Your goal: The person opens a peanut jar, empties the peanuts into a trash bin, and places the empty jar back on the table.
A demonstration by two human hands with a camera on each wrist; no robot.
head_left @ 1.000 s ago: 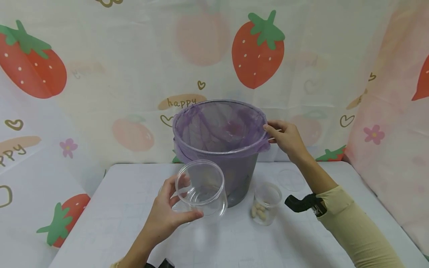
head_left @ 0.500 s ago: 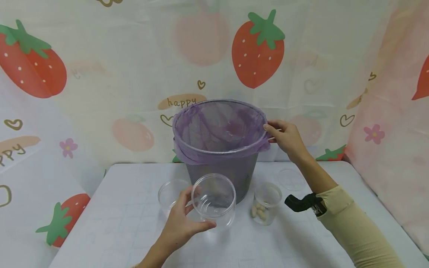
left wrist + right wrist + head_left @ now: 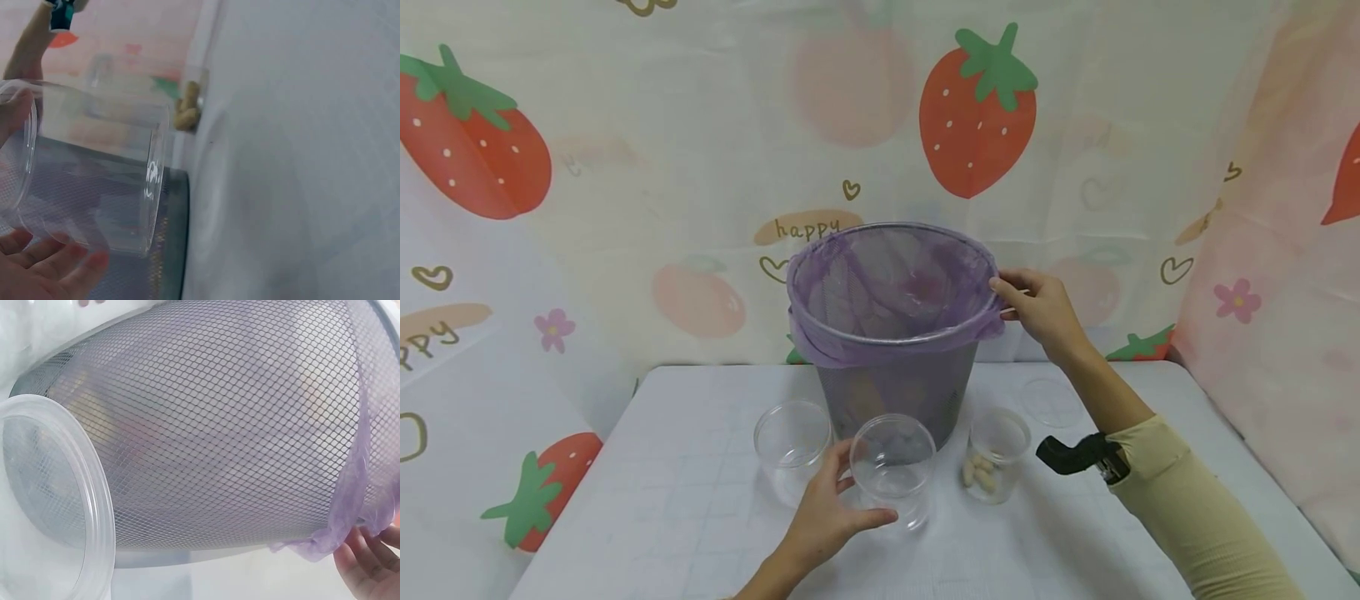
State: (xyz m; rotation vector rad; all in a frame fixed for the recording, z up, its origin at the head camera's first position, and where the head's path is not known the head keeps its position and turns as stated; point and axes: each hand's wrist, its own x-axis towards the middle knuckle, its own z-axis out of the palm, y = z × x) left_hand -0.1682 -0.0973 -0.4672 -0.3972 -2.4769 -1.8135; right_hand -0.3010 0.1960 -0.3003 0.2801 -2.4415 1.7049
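My left hand [image 3: 823,517] grips a clear plastic jar [image 3: 892,467], thumb on one side and fingers on the other. Its mouth faces up, and nothing shows inside. The left wrist view has the jar's base [image 3: 150,187] a little above the tabletop. At the back, a mesh wastebasket [image 3: 902,396] stands lined with a purple bag [image 3: 827,343] folded over its rim. My right hand [image 3: 1041,312] pinches the rim and bag at the right side; some fingertips are hidden behind it.
A second clear jar [image 3: 790,454] stands left of the basket. To the right is a clear jar [image 3: 998,442] with several tan, peanut-like pieces [image 3: 979,472] in it. Behind it lies a clear round lid [image 3: 1052,402]. A patterned cloth hangs behind the white table [image 3: 662,467].
My left hand has carried the clear jar down and to the right, from in front of the left jar to before the basket. The right hand stays on the rim.
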